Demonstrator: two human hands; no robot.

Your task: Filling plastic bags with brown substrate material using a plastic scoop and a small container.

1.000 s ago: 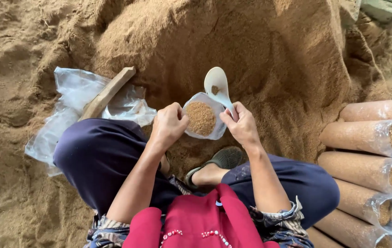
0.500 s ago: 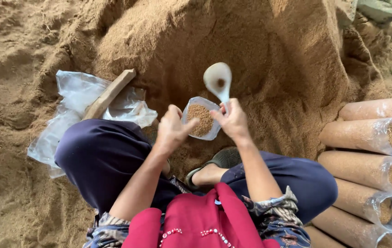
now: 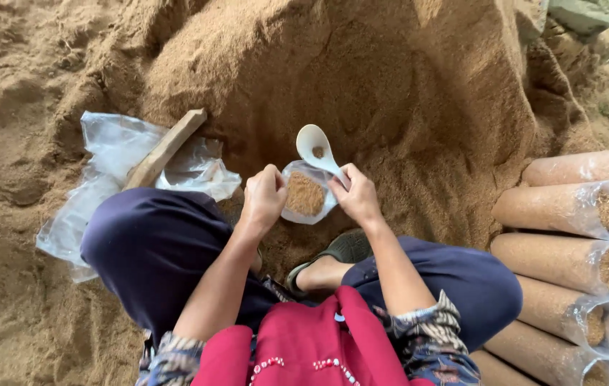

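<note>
Filled packages: a stack of clear plastic tubes (image 3: 576,207) packed with brown sawdust is laid on its side along the right edge of the ground, open ends facing right.
Empty bags: a heap of clear, crumpled plastic bags (image 3: 115,161) is spread at the left of the pile's foot, with a short wooden stick (image 3: 165,148) laid across it.
Bag in hand: a small clear bag (image 3: 306,193), filled nearly to the mouth with sawdust, is held upright between both hands, in front of the knees.
Left hand (image 3: 264,196): its fingers are closed around the bag's left rim.
Right hand (image 3: 356,193): its fingers are pinched on the bag's right rim and on the handle of a white scoop (image 3: 316,148), which is raised just above the bag with a little sawdust in its bowl.
Ground: a tall sawdust pile (image 3: 361,78) is heaped ahead; loose sawdust covers the ground all around.
Room: no walls are seen; grey stones lie at the top right corner.
</note>
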